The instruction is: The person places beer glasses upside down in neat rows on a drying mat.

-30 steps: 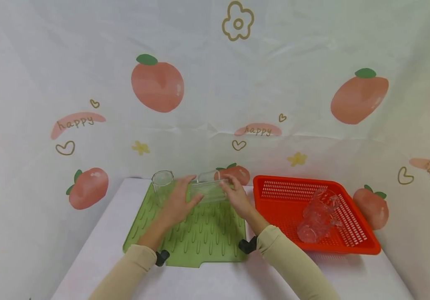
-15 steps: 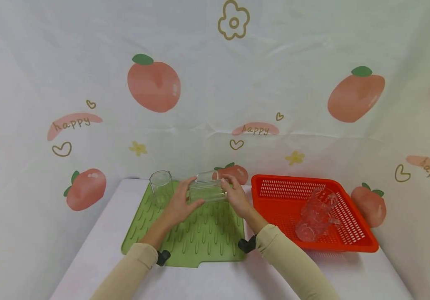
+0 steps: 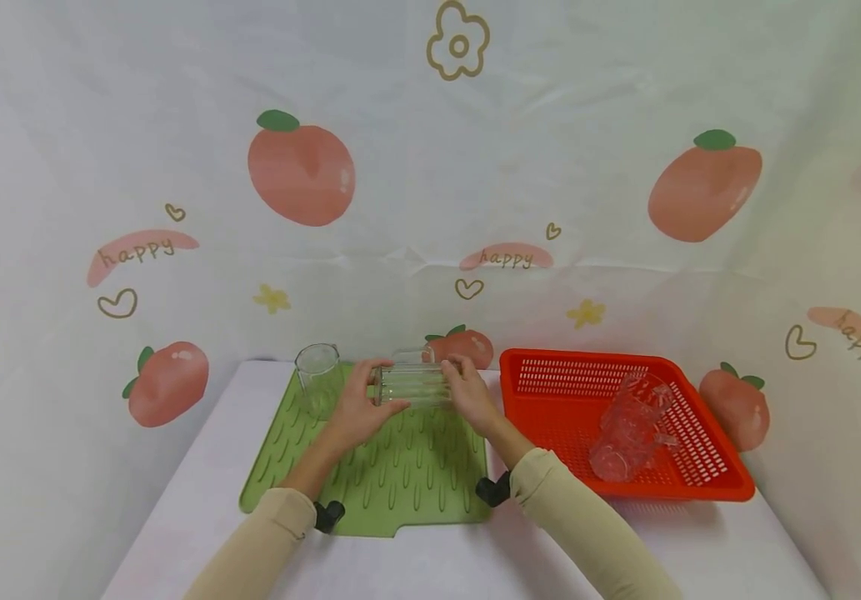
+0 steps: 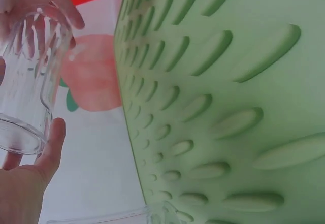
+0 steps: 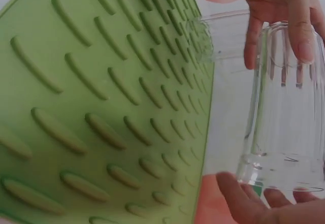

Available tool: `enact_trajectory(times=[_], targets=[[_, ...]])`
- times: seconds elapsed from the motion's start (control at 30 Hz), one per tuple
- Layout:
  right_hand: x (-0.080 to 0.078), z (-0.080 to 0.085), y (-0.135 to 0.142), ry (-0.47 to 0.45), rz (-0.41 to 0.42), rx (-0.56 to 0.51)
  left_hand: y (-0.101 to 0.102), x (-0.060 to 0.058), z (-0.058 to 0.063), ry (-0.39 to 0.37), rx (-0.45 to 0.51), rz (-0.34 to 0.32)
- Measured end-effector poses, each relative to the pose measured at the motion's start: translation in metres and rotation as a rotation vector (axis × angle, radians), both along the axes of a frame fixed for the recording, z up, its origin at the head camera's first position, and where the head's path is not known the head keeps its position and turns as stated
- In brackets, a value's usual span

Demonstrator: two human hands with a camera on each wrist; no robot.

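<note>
Both hands hold a clear glass mug (image 3: 415, 385) sideways above the back part of a green ridged drying mat (image 3: 400, 467). At its left end, my left hand (image 3: 358, 404) grips with thumb in front and fingers behind. The other end is gripped by my right hand (image 3: 471, 396). The mug's handle shows faintly behind its body in the head view. Vertical flutes run along the mug (image 5: 287, 107) in the right wrist view. A second clear glass (image 3: 319, 383) stands upright on the mat's back left corner, close beside my left hand.
A red perforated plastic basket (image 3: 550, 357) stands on the table to the right of the mat. Clear glass mugs (image 3: 628, 425) lie together in its right half. The white table (image 3: 430, 567) backs onto a fruit-printed cloth (image 3: 400, 167).
The held mug has rolled about its length between my hands, its handle now lower behind it. My hands stay almost in place, gripping its two ends. The head view has shifted slightly.
</note>
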State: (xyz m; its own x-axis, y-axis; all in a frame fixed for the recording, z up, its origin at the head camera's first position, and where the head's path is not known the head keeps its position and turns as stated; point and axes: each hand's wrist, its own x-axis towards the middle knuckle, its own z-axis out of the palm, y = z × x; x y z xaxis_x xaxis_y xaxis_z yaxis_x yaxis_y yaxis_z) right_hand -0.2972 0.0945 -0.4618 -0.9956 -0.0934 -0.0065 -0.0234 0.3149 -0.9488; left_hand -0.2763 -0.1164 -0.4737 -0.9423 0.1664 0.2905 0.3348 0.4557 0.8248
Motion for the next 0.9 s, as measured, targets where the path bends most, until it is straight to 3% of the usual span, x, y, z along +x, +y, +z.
enact_trajectory(times=[0.1,0.27,0.53,0.7,0.9], targets=[[0.003,0.002,0.0,0.087,0.001,0.091,0.0,0.0,0.002,0.019,-0.032,0.026],[0.009,0.004,0.002,0.256,0.111,0.244,-0.001,0.0,0.005,0.018,-0.022,0.038],[0.011,0.001,0.003,0.471,0.151,0.631,-0.002,-0.003,0.003,0.024,-0.013,0.03],[0.01,0.003,-0.002,0.536,0.159,0.75,-0.001,-0.004,0.007,0.056,-0.046,0.023],[0.01,0.008,-0.011,0.517,0.131,0.819,0.001,-0.004,0.013,0.079,-0.079,-0.001]])
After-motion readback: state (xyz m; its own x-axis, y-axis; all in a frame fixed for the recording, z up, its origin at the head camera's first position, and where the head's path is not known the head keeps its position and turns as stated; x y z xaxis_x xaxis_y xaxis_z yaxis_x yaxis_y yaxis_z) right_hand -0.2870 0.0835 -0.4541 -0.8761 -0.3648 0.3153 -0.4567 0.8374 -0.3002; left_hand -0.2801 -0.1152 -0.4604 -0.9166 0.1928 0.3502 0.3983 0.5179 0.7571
